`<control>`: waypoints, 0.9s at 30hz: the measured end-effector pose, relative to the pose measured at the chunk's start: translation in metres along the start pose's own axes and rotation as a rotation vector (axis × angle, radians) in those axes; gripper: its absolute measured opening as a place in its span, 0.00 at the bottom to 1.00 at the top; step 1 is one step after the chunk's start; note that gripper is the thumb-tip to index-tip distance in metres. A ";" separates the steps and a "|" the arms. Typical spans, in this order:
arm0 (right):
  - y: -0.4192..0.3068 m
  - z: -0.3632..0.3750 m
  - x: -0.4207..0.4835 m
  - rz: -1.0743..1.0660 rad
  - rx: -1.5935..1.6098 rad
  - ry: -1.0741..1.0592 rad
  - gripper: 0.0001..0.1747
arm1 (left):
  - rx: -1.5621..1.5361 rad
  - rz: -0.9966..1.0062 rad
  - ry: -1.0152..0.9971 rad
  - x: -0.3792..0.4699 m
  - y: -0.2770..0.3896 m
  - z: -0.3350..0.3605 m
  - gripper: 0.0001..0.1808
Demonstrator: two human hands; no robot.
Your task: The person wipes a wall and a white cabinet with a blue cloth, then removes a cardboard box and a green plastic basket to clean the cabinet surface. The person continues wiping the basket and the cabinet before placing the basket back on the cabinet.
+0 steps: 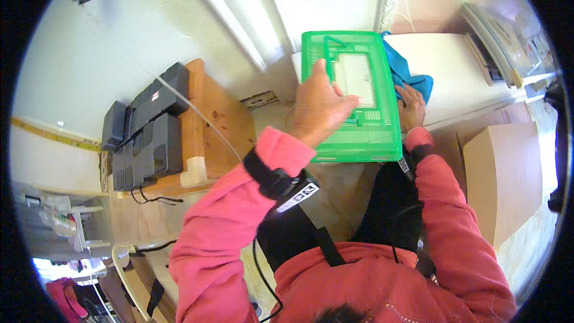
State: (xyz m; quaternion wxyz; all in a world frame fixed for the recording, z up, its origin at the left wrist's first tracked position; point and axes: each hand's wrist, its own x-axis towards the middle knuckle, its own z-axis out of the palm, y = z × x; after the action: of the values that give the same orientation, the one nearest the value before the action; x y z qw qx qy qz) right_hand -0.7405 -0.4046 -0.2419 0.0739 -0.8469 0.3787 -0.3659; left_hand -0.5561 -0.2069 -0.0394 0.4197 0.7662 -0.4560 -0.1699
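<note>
A green translucent plastic case (388,137), with a pale rectangular panel (361,78) in its middle, is in front of me. My left hand (320,103) is over its left part, fingers apart and thumb stretched to the right. Whether the palm rests on the plastic is hard to tell. Beside the case's right edge, my right hand (410,107) has its bent fingers on a crumpled blue cloth (415,81). Part of that cloth is hidden behind the case.
Several black cases (157,98) are stacked on a wooden cabinet (224,121) at the left, with a pale cable (202,116) hanging across. A white surface (435,58) runs along the right, bearing flat boxed items (497,45). A cardboard box (502,179) stands near my right arm.
</note>
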 end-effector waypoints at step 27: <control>-0.037 -0.069 0.034 0.726 0.796 0.123 0.16 | -0.041 0.306 0.316 -0.038 0.003 0.033 0.43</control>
State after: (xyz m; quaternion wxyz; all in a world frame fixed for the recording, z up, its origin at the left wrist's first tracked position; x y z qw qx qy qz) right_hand -0.7501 -0.3922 -0.1583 0.4884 -0.5452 0.4827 -0.4808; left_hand -0.5990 -0.1916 -0.0610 0.5224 0.6963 -0.4921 0.0087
